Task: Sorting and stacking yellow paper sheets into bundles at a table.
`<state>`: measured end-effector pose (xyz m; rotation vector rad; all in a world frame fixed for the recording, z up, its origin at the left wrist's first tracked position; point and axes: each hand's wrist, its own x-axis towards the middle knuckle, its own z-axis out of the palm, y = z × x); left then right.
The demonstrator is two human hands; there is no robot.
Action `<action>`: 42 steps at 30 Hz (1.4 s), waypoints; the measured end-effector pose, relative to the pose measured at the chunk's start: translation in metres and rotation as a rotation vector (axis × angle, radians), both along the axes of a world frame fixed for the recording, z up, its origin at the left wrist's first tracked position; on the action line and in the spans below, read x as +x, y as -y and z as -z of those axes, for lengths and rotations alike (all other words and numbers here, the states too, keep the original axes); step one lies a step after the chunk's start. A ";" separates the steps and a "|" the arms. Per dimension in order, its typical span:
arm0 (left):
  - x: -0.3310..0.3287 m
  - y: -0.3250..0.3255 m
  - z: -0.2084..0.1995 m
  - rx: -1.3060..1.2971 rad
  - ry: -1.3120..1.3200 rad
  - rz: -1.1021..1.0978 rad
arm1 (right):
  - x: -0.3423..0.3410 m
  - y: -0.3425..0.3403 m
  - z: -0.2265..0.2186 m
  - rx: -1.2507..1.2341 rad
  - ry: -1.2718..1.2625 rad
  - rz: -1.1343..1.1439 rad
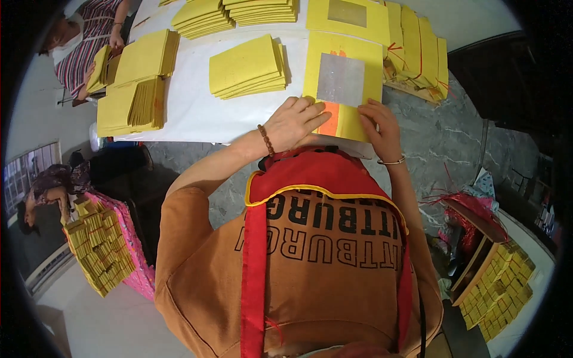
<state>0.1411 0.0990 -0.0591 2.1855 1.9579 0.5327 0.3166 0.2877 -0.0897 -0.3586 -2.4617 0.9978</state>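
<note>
A yellow paper sheet [351,45] with a silver square and an orange patch lies at the table's near right edge. My left hand [293,123], a beaded bracelet on its wrist, rests outstretched fingers on the sheet's lower left part, over the orange patch. At the sheet's right edge, the bent fingers and thumb of my right hand [382,131] grip the paper; their undersides are hidden. Beyond it lies another yellow sheet [377,22] with a silver square. A small fanned stack of folded yellow papers [242,64] sits left of my hands.
More folded yellow stacks [140,56] cover the white table's [197,113] left and far sides. Red-tied bundles [418,51] stand at its right. A striped-shirt person [89,36] handles papers at far left. Yellow bundles fill containers at lower left [98,244] and lower right [498,286].
</note>
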 end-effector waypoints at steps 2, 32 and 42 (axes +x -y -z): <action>-0.005 -0.005 -0.001 0.019 0.034 0.030 | 0.002 -0.002 0.001 -0.115 0.040 -0.054; -0.045 -0.038 -0.012 -0.503 0.750 -0.095 | 0.005 -0.009 0.006 -0.552 -0.011 0.039; -0.048 -0.042 -0.011 -0.534 0.813 -0.071 | 0.007 -0.014 0.015 -0.530 -0.040 -0.007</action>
